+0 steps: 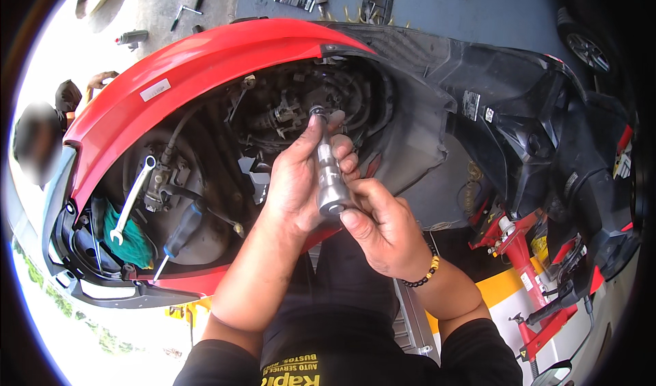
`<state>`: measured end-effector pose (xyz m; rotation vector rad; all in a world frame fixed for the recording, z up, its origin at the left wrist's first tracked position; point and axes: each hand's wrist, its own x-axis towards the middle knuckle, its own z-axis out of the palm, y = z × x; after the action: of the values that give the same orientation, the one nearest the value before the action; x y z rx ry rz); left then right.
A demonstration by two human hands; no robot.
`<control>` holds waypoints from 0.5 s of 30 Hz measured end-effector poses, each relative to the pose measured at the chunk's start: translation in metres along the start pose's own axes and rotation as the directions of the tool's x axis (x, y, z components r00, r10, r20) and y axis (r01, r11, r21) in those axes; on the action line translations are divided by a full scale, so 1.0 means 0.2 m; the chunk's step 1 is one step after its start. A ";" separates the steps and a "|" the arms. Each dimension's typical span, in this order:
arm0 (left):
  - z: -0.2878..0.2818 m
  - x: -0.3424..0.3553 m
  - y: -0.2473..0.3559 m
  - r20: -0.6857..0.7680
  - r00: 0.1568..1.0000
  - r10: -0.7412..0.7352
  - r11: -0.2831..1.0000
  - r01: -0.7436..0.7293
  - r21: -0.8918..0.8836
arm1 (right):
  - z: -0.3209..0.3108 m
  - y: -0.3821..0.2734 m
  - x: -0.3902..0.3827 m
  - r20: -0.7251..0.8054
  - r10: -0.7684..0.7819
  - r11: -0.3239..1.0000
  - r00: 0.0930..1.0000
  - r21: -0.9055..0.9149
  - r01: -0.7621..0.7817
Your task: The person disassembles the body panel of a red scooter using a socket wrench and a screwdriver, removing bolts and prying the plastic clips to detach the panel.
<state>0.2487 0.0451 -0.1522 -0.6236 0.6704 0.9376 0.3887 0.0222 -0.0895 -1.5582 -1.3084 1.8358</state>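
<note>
At frame centre we are gripping a metal socket driver (330,174) with left hand (297,181) and right hand (383,225); tilting it could slip its tip off the fastener (318,111).

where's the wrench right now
In the head view the wrench lies at the left, inside the open red scooter body, above a green rag and left of the screwdriver.

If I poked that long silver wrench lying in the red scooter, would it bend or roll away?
The wrench looks like solid metal, so it probably would not bend. It is flat, so it would more likely slide than roll. Its lower end lies near a green rag, which might slow it.
</note>
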 end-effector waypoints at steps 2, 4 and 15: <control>0.00 0.02 0.01 -0.055 0.998 -0.040 0.998 0.042 0.041 | 0.10 0.03 0.00 0.014 0.152 0.890 0.988 0.432 -0.143; -0.08 0.05 0.07 -0.019 0.991 -0.131 0.990 0.132 0.055 | 0.21 0.07 0.01 0.084 0.231 0.487 0.969 0.852 -0.190; -0.12 0.03 -0.09 0.061 0.997 -0.044 0.989 0.053 -0.140 | 0.07 0.13 -0.10 -0.238 -0.130 0.984 0.963 -0.151 0.096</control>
<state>0.2606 0.0229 -0.1696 -0.7327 0.5379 0.9598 0.3884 -0.0114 -0.1016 -1.6820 -1.3985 1.4557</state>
